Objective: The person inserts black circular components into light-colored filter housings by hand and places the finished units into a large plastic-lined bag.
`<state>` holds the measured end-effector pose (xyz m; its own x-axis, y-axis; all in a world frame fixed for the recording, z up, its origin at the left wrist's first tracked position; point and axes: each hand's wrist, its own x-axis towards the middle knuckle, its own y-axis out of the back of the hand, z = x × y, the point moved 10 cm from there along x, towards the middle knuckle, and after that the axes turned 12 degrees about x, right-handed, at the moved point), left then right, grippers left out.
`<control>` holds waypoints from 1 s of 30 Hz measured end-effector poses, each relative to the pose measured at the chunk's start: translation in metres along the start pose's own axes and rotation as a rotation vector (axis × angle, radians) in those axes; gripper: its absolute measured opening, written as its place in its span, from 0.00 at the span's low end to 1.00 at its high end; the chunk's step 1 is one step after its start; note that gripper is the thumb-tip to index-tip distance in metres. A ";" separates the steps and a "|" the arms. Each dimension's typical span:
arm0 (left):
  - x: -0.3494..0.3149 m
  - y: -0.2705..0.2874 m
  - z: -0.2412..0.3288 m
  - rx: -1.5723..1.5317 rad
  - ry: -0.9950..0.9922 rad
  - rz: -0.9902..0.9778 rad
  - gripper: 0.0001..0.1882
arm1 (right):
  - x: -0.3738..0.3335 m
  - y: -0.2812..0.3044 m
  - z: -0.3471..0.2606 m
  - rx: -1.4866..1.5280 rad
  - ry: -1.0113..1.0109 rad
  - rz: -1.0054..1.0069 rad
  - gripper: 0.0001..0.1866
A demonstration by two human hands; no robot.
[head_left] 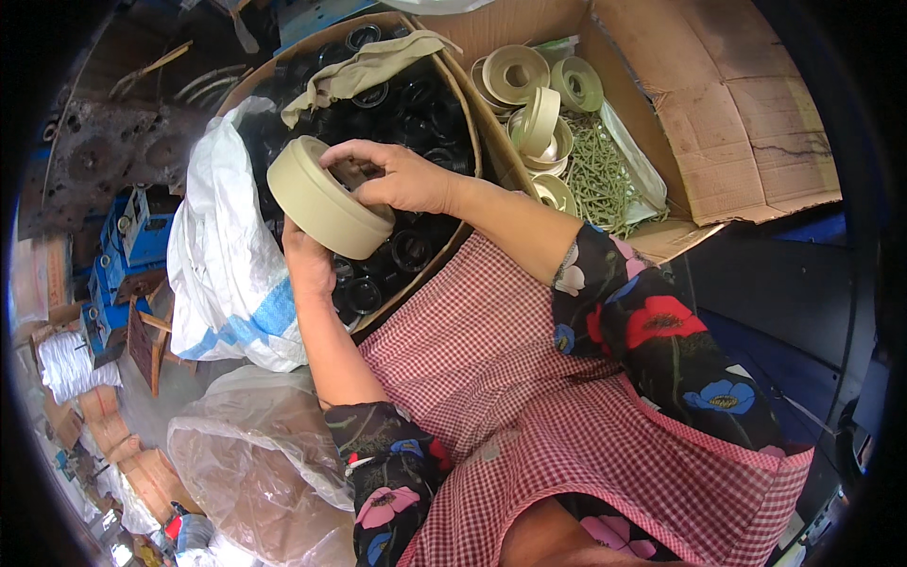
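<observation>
A thick beige plastic ring (333, 222) is held tilted above a carton of black round parts. My left hand (308, 263) supports it from below, closed on its underside, with most of the fingers hidden behind it. At the upper rim, my right hand (404, 177) is bent over the ring's opening. Its fingers curl into the hole and the thumb lies near the rim; the fingertips are partly hidden. Glossy black round parts (411, 250) fill the carton beneath both hands. A beige cloth glove or rag (373, 68) lies across them.
To the right, an open cardboard box (718, 104) contains several beige rings (517, 74) and a heap of thin olive-green sticks (600, 175). A white woven sack (222, 236) drapes over the carton's left side. Below it sits a clear plastic bag (265, 463). Blue metal equipment (142, 227) stands far left.
</observation>
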<state>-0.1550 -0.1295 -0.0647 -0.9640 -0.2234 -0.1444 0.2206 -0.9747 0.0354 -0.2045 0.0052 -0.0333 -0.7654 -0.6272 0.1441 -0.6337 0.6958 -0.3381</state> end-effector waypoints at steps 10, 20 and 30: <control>-0.002 -0.012 -0.057 -0.567 0.361 -0.255 0.17 | -0.009 -0.025 -0.037 -0.184 0.354 -0.127 0.16; -0.006 -0.020 -0.018 -0.145 0.049 -0.183 0.24 | -0.009 -0.031 -0.054 -0.148 0.504 -0.135 0.10; -0.005 -0.019 0.021 0.195 -0.278 -0.094 0.25 | -0.025 -0.041 -0.070 -0.398 0.713 -0.125 0.14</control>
<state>-0.1571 -0.1094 -0.0444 -0.9882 -0.0978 0.1176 0.1226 -0.9662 0.2270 -0.1672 0.0174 0.0421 -0.4892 -0.4287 0.7595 -0.6082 0.7919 0.0552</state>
